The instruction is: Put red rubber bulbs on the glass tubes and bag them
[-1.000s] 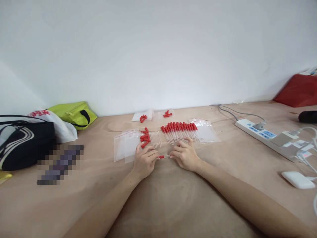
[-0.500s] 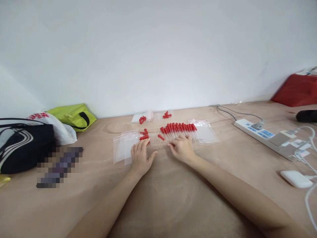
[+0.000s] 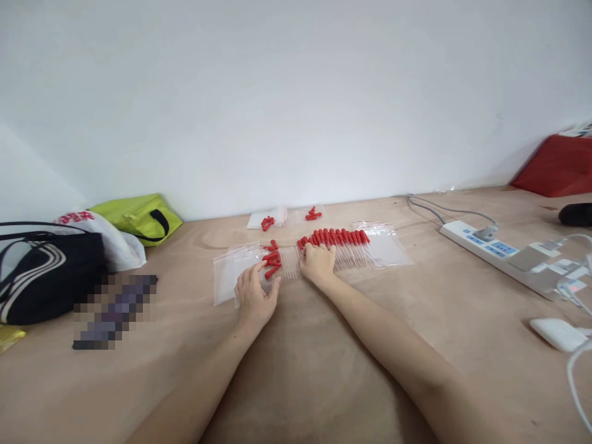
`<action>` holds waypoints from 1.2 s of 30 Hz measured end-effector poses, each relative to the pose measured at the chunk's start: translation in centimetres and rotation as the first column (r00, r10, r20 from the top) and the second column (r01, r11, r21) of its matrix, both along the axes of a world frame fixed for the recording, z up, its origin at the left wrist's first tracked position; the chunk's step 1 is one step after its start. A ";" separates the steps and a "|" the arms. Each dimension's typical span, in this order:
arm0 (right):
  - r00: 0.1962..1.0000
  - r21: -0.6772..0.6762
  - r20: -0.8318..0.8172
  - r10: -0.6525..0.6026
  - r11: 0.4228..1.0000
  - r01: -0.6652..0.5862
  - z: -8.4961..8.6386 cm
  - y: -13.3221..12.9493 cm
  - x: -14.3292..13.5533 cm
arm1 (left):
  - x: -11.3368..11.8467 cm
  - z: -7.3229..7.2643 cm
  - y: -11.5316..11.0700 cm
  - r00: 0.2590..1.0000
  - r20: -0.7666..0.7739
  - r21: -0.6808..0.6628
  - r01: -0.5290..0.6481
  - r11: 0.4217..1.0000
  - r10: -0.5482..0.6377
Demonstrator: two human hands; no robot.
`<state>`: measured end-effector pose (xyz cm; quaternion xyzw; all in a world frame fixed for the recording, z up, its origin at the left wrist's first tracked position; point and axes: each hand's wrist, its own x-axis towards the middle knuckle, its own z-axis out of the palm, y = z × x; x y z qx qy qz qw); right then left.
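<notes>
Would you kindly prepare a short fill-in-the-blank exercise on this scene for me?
The hand at the row of droppers is the ____ one.
The loose caps by the left hand are coloured ____.
The lime bag lies toward the ____ edge of the picture.

Missing words: right; red; left.

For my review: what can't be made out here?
In the head view:
What the right hand grips, if anything: hidden by the hand itself.
Dark object at left: blurred by pixelation.
Black bag: cut off by the left edge.
Red item: cut off by the right edge.
</notes>
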<state>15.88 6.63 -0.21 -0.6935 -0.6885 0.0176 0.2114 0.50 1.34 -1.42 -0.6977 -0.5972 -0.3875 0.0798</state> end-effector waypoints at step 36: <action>0.939 0.300 -0.058 0.339 0.903 -0.308 -2.4 -4.7 7.7 | 2.4 0.8 0.3 0.800 0.362 -0.064 0.534 0.843 -0.479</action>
